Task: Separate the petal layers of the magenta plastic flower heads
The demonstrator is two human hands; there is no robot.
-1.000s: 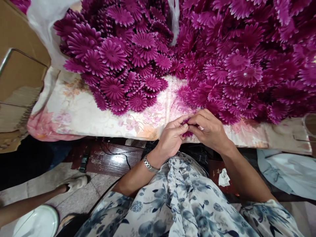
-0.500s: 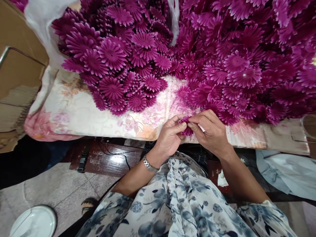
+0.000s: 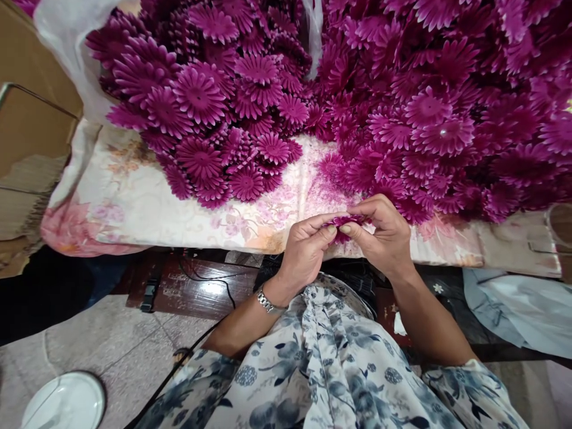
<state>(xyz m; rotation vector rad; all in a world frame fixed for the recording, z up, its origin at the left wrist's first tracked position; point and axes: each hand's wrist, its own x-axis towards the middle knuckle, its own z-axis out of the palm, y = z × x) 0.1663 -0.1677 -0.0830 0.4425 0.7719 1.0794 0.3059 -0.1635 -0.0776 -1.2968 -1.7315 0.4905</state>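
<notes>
A small magenta artificial flower piece (image 3: 343, 236) is pinched between my two hands at the table's front edge. My left hand (image 3: 308, 245) is closed on its left side, thumb on top. On the other side, my right hand (image 3: 382, 235) grips it between thumb and fingers. Much of the flower is hidden by the fingers. Just beyond my hands lies a big loose pile of similar magenta flower pieces (image 3: 429, 125). To the left, stacked flower pieces (image 3: 201, 101) lie heaped beside a clear plastic bag (image 3: 67, 53).
A floral cloth (image 3: 134, 220) covers the table, with magenta specks near its middle. Cardboard (image 3: 36, 131) stands at far left. Below are a dark bench (image 3: 192, 289), a white round object (image 3: 65, 402) on the floor, and grey fabric (image 3: 522, 310) at right.
My right hand has shifted its grip along the flower piece, thumb and fingers now farther apart. The fingers of my left hand have stretched toward the right hand, and the flower is tilted flatter.
</notes>
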